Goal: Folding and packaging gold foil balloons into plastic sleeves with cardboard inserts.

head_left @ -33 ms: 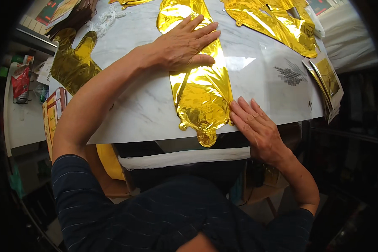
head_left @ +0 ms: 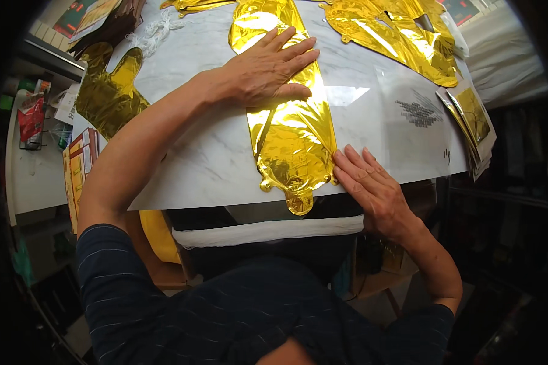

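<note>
A flat gold foil balloon [head_left: 295,143] lies lengthwise on the marbled white table, its rounded tab hanging over the near edge. My left hand [head_left: 271,68] rests flat across its upper middle, fingers spread. At the balloon's lower right edge lies my right hand [head_left: 371,188], fingers stretched out and the fingertips touching the foil's rim by a small tab. Another gold foil balloon [head_left: 383,36] is spread at the far right. A third gold foil piece [head_left: 119,91] lies at the left, partly behind my left forearm.
White string [head_left: 158,30] is heaped at the far left beside stacked cards [head_left: 103,24]. A clear plastic sheet [head_left: 408,146] covers the table's right part, near flat packets [head_left: 472,121] at the right edge. A white strand bundle [head_left: 268,231] stretches below the front edge.
</note>
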Demonstrator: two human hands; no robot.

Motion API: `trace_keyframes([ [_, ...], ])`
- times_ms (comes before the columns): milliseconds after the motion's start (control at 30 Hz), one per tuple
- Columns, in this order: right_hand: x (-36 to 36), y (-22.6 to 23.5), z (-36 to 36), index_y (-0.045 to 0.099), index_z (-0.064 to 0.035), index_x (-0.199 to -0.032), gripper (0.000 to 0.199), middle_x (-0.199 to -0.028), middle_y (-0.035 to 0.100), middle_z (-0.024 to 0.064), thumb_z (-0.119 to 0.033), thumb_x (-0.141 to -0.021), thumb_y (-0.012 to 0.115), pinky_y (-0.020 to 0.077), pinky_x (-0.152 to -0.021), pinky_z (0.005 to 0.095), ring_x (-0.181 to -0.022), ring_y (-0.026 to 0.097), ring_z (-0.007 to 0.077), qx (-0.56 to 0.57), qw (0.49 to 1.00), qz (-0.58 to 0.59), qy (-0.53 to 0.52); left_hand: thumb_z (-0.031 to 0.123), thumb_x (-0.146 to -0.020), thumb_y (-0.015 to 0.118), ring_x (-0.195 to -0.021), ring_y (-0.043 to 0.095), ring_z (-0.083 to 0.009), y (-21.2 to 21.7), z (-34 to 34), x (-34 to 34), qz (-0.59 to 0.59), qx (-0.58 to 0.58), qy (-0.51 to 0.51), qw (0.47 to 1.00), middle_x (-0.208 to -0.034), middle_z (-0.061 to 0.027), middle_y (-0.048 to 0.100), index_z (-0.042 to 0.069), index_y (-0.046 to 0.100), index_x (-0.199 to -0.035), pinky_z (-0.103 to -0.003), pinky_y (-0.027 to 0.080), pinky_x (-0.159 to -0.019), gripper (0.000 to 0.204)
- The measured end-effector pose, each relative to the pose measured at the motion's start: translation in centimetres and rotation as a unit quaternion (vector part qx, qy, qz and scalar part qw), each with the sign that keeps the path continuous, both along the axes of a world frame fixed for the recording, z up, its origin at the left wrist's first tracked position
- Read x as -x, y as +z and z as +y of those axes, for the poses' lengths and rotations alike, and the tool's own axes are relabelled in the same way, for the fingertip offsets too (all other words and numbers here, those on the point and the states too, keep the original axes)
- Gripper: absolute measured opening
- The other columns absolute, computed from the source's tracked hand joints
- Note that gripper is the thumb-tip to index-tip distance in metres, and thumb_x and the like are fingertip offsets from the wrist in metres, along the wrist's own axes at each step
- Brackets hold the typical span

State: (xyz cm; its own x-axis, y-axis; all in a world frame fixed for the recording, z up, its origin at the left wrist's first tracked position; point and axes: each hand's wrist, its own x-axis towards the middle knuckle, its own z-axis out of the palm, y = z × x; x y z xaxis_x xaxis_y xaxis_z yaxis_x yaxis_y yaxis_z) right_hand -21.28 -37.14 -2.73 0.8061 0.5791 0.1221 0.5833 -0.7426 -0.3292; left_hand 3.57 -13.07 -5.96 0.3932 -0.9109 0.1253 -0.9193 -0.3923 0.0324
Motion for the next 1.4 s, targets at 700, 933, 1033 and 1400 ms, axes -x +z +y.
trace_keyframes([
  [700, -6.9, -0.8, 2.4, 0.058, 0.0036, -0.135, 0.043, -0.138, 0.065, 0.0214, -0.005, -0.092, 0.062, 0.0397, -0.121, 0.0508, -0.135, 0.060, 0.0372, 0.047, 0.990, -0.127, -0.048, 0.058, -0.105, 0.044, -0.158, 0.018, -0.0456, -0.9, 0.4, -0.4, -0.003, 0.029, -0.019, 0.999, -0.170, -0.0197, 0.028, 0.000, 0.035, -0.160, -0.054, 0.012, -0.131, 0.081],
  [933, -3.1, 2.7, 0.1, 0.064, 0.0034, -0.130, 0.054, -0.132, 0.068, 0.0219, 0.011, -0.077, 0.058, 0.0518, -0.111, 0.0496, -0.129, 0.064, 0.0370, -0.046, 0.997, 0.061, 0.008, 0.061, -0.105, 0.044, -0.159, 0.017, -0.0452, -1.0, 0.3, 0.1, 0.010, 0.022, -0.014, 1.000, -0.170, -0.0192, 0.027, 0.000, 0.035, -0.160, -0.055, 0.011, -0.131, 0.083],
  [1033, -6.0, 3.6, 0.9, 0.064, 0.0007, -0.131, 0.059, -0.134, 0.067, 0.0209, 0.017, -0.075, 0.054, 0.0548, -0.107, 0.0449, -0.127, 0.064, 0.0391, -0.070, 0.996, -0.056, -0.026, 0.060, -0.105, 0.045, -0.159, 0.017, -0.0451, -0.7, 0.3, 0.1, 0.008, 0.019, -0.016, 1.000, -0.171, -0.0192, 0.026, 0.000, 0.033, -0.161, -0.055, 0.011, -0.131, 0.082],
  [1400, -12.0, -2.6, 2.5, 0.069, -0.0004, -0.123, 0.031, -0.134, 0.068, 0.0155, -0.008, -0.094, 0.070, 0.0476, -0.115, 0.0478, -0.130, 0.063, 0.0335, -0.077, 0.986, -0.146, -0.016, 0.054, -0.106, 0.049, -0.159, 0.014, -0.0465, 0.0, 0.3, -0.3, 0.060, 0.033, -0.017, 0.998, -0.170, -0.0252, 0.023, -0.004, 0.020, -0.163, -0.054, 0.011, -0.131, 0.086],
])
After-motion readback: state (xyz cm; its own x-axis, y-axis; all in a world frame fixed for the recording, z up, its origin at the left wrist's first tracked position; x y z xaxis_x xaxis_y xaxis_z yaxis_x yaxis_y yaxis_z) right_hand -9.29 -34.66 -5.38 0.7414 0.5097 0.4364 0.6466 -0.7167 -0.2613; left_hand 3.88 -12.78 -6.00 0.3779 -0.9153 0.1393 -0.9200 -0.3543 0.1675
